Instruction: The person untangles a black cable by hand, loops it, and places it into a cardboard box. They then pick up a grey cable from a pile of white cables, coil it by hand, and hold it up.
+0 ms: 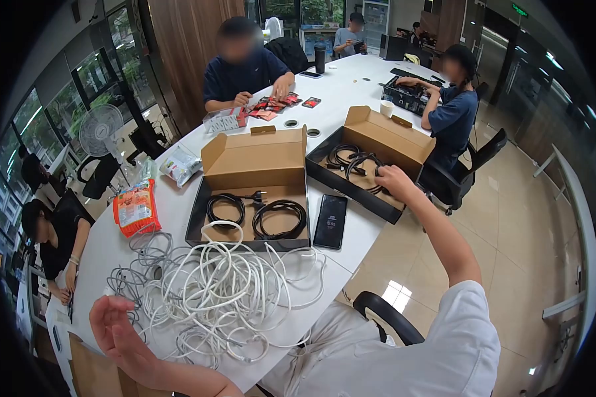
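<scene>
My right hand (395, 182) reaches into the right-hand cardboard box, its fingers closed on a coiled black cable (357, 161); the fingertips are partly hidden. That open box (361, 197) has a black outside and a brown inside, and another black coil lies in it. Raised at the lower left, my left hand (116, 325) holds nothing, its fingers apart and loosely bent. Beside it spreads a tangled heap of white and grey cables (212, 284) on the table. The left-hand box (255, 177) stands open behind the heap, with two coiled black cables (279, 220) inside, one showing a plug.
A phone (330, 221) lies between the boxes. Snack bags (136, 208) sit at the left on the white table (361, 255). Across it, one person handles red packets (271, 104); another works at an open computer case (404, 96). A chair armrest (387, 317) is beside me.
</scene>
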